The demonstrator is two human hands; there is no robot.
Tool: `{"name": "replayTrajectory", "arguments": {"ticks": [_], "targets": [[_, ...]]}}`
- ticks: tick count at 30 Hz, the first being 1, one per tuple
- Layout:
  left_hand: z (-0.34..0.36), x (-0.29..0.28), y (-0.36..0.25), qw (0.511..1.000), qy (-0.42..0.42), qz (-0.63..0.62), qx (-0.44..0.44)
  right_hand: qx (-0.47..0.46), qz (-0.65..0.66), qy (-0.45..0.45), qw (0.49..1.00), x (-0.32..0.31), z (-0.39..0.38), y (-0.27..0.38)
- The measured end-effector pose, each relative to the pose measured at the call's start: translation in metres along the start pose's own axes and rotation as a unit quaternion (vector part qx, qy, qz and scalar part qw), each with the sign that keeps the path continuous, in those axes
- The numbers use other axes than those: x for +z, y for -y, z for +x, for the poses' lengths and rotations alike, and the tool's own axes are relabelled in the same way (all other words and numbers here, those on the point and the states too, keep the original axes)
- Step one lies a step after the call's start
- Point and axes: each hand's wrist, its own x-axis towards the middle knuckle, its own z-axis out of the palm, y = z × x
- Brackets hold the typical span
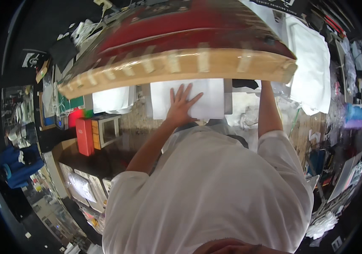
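A large screen frame with a red, glossy face and a taped wooden edge spans the upper middle, raised above a white sheet on a flat grey board. My left hand lies on the white sheet with its fingers spread, holding nothing. My right forearm reaches up to the right end of the frame, where the fingers are hidden behind the wood, so I cannot tell what they hold. A dark piece shows just under the frame beside that arm.
White stacks sit left and upper right. A red box stands beside a small wooden-sided frame on the left. Crumpled white material lies right of the board. Cluttered shelving lines the right side.
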Motion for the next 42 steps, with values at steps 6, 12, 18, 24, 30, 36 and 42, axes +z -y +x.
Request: {"name": "replayTrajectory", "arguments": {"ticks": [6, 12, 18, 24, 30, 36, 42], "targets": [[-0.012, 0.004, 0.001, 0.998, -0.051, -0.028, -0.002, -0.350, -0.008, 0.001, 0.937, -0.087, -0.079, 0.218], [-0.014, 0.005, 0.002, 0.996, -0.073, -0.043, 0.016, -0.138, 0.217, 0.265, 0.930, -0.088, -0.167, 0.296], [-0.019, 0.017, 0.014, 0.994, -0.091, -0.042, 0.044, 0.116, 0.292, 0.370, 0.874, -0.058, -0.185, 0.281], [-0.021, 0.009, 0.016, 0.993, -0.085, -0.058, 0.062, -0.071, 0.090, 0.239, 0.964, -0.032, -0.184, 0.256], [-0.022, -0.010, 0.024, 0.994, -0.067, -0.077, 0.042, -0.033, 0.038, 0.227, 0.973, -0.030, -0.182, 0.247], [-0.029, 0.008, 0.053, 0.980, -0.193, -0.031, -0.036, -0.059, 0.033, 0.224, 0.972, -0.029, -0.179, 0.242], [-0.030, 0.013, 0.058, 0.978, -0.206, -0.023, -0.037, -0.049, -0.012, 0.249, 0.967, -0.035, -0.178, 0.247]]}}
